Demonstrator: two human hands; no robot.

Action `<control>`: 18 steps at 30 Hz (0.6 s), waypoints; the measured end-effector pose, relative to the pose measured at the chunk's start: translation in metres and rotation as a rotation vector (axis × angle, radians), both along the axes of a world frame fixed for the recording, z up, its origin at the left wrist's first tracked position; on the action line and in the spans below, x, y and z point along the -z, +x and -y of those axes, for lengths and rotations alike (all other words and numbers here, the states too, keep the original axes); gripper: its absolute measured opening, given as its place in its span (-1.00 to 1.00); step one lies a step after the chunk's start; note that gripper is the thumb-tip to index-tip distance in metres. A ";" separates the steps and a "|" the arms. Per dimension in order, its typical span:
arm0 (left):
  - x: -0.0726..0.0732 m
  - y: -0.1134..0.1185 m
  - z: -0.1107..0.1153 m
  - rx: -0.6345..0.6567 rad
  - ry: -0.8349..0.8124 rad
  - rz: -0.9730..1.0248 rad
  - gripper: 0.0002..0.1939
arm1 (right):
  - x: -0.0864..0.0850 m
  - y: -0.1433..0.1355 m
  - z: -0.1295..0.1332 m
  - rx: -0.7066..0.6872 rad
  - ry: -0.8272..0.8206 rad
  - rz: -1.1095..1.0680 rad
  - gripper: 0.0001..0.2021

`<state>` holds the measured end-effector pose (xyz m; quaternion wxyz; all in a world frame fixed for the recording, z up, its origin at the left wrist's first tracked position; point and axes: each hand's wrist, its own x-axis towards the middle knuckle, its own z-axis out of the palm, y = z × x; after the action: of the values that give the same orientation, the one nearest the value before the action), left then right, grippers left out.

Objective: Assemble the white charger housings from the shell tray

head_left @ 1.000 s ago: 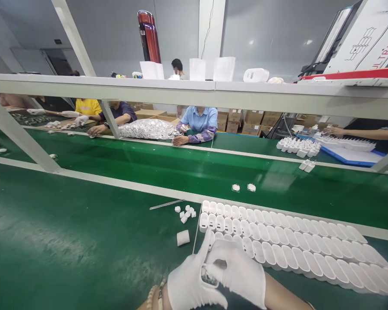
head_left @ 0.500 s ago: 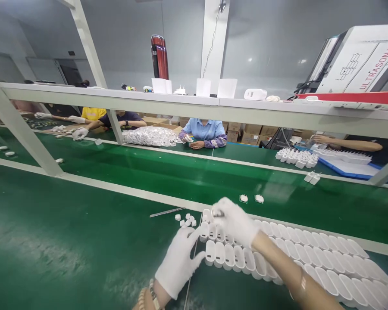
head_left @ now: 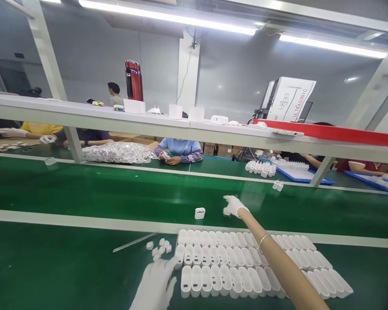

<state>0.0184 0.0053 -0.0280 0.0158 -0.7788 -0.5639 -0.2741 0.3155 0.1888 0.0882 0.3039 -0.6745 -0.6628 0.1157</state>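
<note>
- A small white rounded part (head_left: pixel 226 213) is lying on the glossy green conveyor belt (head_left: pixel 142 196), slightly right of and below the frame's centre, partly hidden by fingers.
- The right hand (head_left: pixel 234 206), wearing a white fabric glove, is hanging directly over that part, its fingers partly open and pointing left; whether it is gripping the part, I cannot tell.
- An open-topped white oval plastic housing (head_left: pixel 199 213) is standing upright on the belt, near the right hand, to its left in the frame.
- The left hand (head_left: pixel 155 282), gloved in the same white fabric, is resting at the bottom, left of centre. It is lying loosely open, thumb apart from the index finger, holding nothing that shows; the index fingertip is meeting the leftmost housing of the middle row.
- Three rows of matching white housings (head_left: pixel 234 282) are filling the lower right, with the bare right forearm crossing above them.
- Small white blocky pieces (head_left: pixel 162 248) are lying just above the left hand, and a thin silvery strip (head_left: pixel 134 242) is slanting beside them.
- Beyond the belt, a co-worker in a light-blue top (head_left: pixel 181 146) is sitting near the centre.
- A long pale shelf (head_left: pixel 148 125) is running across the frame above.
</note>
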 end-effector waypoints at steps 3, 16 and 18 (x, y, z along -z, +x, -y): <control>0.000 0.008 -0.004 -0.017 -0.037 -0.034 -0.63 | 0.009 0.042 -0.011 0.224 -0.329 0.040 -0.74; -0.025 0.009 0.014 0.027 -0.017 0.211 -0.78 | 0.006 0.063 0.023 0.034 -0.346 -0.454 -0.67; -0.032 0.012 0.023 0.121 -0.061 0.477 -0.91 | -0.001 0.047 0.050 -0.095 -0.310 -0.545 -0.53</control>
<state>0.0305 -0.0178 0.0036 -0.1576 -0.7247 -0.5119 -0.4334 0.3624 0.1388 0.0894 0.3582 -0.6251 -0.5622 0.4060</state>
